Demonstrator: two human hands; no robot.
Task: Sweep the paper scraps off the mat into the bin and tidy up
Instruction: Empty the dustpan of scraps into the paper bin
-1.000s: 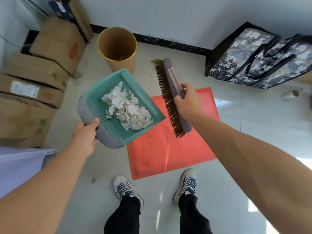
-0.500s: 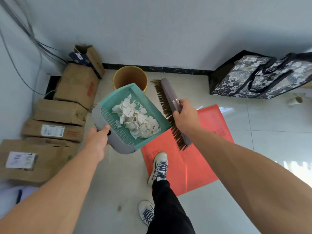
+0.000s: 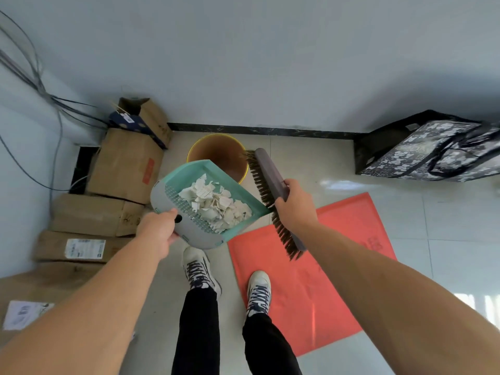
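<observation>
White scraps: torn paper scraps lie heaped inside the dustpan, none visible on the mat.
Dustpan: teal dustpan with a grey back and handle, held in the air roughly level, its open front edge overlapping the near rim of the bin in this view.
Left hand: the left hand has its grip wrapped tight round the dustpan's grey handle.
Bin: brown round bin with a yellow rim stands on the floor near the wall's black skirting, just beyond the dustpan.
Brush: grey-backed brush with brown bristles, held slanted just beside the dustpan's right edge, bristles facing the dustpan.
Right hand: the right hand has its grip closed round the middle of the brush.
Mat: red mat lies flat on the tiled floor; the right shoe stands on its left edge, the left shoe on bare tile beside it.
Left side: cardboard boxes are stacked along the wall, cables above them.
Far right corner: a patterned black-and-white bag sits on the floor against the wall.
</observation>
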